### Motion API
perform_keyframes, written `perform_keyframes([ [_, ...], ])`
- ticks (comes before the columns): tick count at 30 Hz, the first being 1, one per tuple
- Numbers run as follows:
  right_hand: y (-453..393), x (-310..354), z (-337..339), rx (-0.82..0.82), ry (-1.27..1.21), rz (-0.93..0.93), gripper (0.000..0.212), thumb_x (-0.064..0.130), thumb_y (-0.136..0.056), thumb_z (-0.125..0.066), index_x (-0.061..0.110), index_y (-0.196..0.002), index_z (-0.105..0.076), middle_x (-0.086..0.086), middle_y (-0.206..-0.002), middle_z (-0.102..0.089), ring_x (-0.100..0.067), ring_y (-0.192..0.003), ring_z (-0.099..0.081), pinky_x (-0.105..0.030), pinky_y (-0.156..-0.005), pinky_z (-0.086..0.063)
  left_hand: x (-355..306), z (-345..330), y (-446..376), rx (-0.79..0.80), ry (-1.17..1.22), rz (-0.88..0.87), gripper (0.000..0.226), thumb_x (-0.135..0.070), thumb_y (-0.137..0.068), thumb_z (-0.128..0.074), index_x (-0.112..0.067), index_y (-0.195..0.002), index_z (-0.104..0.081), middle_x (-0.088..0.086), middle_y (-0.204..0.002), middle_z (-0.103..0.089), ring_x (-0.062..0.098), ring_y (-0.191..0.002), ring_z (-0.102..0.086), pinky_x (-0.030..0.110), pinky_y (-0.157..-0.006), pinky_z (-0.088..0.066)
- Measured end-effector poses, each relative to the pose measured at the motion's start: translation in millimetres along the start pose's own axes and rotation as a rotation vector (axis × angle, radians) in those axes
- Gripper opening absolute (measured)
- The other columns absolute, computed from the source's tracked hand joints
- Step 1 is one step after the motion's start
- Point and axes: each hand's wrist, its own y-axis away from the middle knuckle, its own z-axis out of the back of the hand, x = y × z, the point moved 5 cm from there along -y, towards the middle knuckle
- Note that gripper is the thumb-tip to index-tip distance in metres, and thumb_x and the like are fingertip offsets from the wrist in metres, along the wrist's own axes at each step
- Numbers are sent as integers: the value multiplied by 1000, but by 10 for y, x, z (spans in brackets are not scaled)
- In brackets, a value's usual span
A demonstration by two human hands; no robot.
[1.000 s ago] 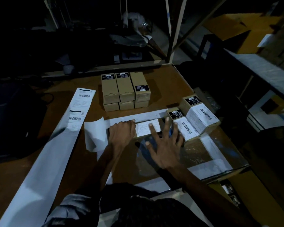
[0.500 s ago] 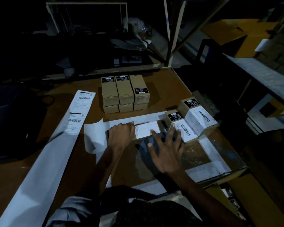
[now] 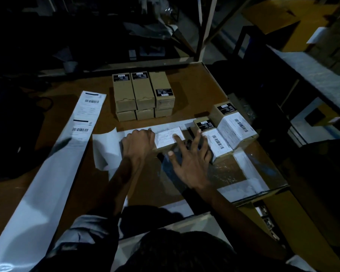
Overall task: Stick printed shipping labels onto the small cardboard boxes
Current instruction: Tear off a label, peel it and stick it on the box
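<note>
A small cardboard box lies in front of me with a white shipping label (image 3: 168, 136) on its top. My left hand (image 3: 138, 143) covers the box's left end, fingers curled down over it. My right hand (image 3: 188, 160) is spread flat, its index finger pressing the label's right part. Two labelled boxes (image 3: 217, 143) (image 3: 235, 126) lie just to the right. A stack of brown boxes (image 3: 142, 95) without shipping labels stands behind. A long strip of printed labels (image 3: 84, 114) runs along the left of the table.
Loose white backing paper (image 3: 106, 146) lies left of my left hand. A glass sheet with taped edges (image 3: 243, 171) covers the table's right part. A metal shelf post (image 3: 204, 28) rises behind the table, and dark clutter fills the far side.
My right hand's fingers slid a little across the label and box top. My left hand stayed on the box's left end.
</note>
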Motion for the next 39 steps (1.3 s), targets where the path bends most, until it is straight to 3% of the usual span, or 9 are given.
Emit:
perform_keyframes([
  [6, 129, -50, -8, 83, 40, -35, 71, 80, -88, -18, 57, -152, 3, -9, -162, 32, -41, -149, 23, -65, -117, -2, 3, -1, 1, 26, 32, -6, 39, -40, -99, -51, -23, -134, -52, 8, -114, -65, 26, -105, -60, 39, -90, -51],
  [11, 110, -17, 127, 23, 92, -8, 67, 77, -90, -11, 53, -152, -11, -8, -163, 32, -40, -149, 24, -64, -117, -3, -28, 23, 21, 33, -31, -63, 41, -39, -100, -50, -21, -137, -50, 7, -112, -65, 24, -100, -62, 36, -84, -52],
  [14, -173, 55, 133, -15, 67, 20, 64, 75, -95, -17, 51, -154, -12, -10, -164, 28, -43, -150, 17, -65, -116, -8, 1, 24, 19, -23, 33, -34, 31, -34, -104, -42, -16, -117, -63, 9, -99, -69, 25, -89, -64, 40, -82, -54],
  [18, -300, 47, 39, -19, 110, 48, 65, 73, -96, -22, 49, -155, -12, -10, -166, 22, -43, -151, 10, -65, -117, -12, 54, 8, -49, -47, 189, 74, 44, -39, -105, -35, -12, -99, -69, 11, -95, -71, 25, -86, -63, 36, -78, -48],
  [24, 92, -109, -15, 45, 93, 27, 71, 77, -91, -17, 54, -154, 4, -7, -163, 32, -40, -151, 17, -62, -118, -3, 46, -32, -91, 44, 89, 64, 35, -39, -103, -42, -16, -118, -64, 8, -106, -69, 25, -97, -63, 37, -87, -52],
  [29, 219, -59, 29, 20, 179, 86, 66, 75, -94, -20, 50, -155, -15, -8, -162, 33, -43, -150, 20, -65, -116, -9, 22, 6, -57, 50, 53, 10, 34, -38, -101, -48, -19, -129, -58, 9, -114, -66, 26, -104, -62, 41, -92, -54],
  [33, 57, 216, 47, 61, 52, 145, 65, 72, -95, -21, 53, -155, -1, -4, -159, 39, -36, -147, 32, -65, -117, 0, 92, 17, -7, -43, 268, 30, 43, -41, -105, -35, -16, -112, -69, 12, -101, -71, 29, -96, -64, 45, -91, -50],
  [36, -81, 300, -62, 83, -20, 148, 63, 70, -97, -22, 53, -155, -3, 1, -162, 35, -37, -151, 20, -65, -116, -2, 142, -55, -20, 13, 445, -73, 48, -49, -104, -34, -19, -109, -71, 10, -100, -72, 29, -94, -64, 39, -83, -50],
  [39, -169, 172, -78, 44, -7, 132, 59, 61, -100, -23, 50, -155, -6, 5, -168, 14, -36, -151, 0, -63, -115, -12, 141, -79, -24, 84, 374, -201, 54, -60, -98, -40, -18, -118, -65, 7, -106, -70, 24, -95, -63, 32, -74, -46],
])
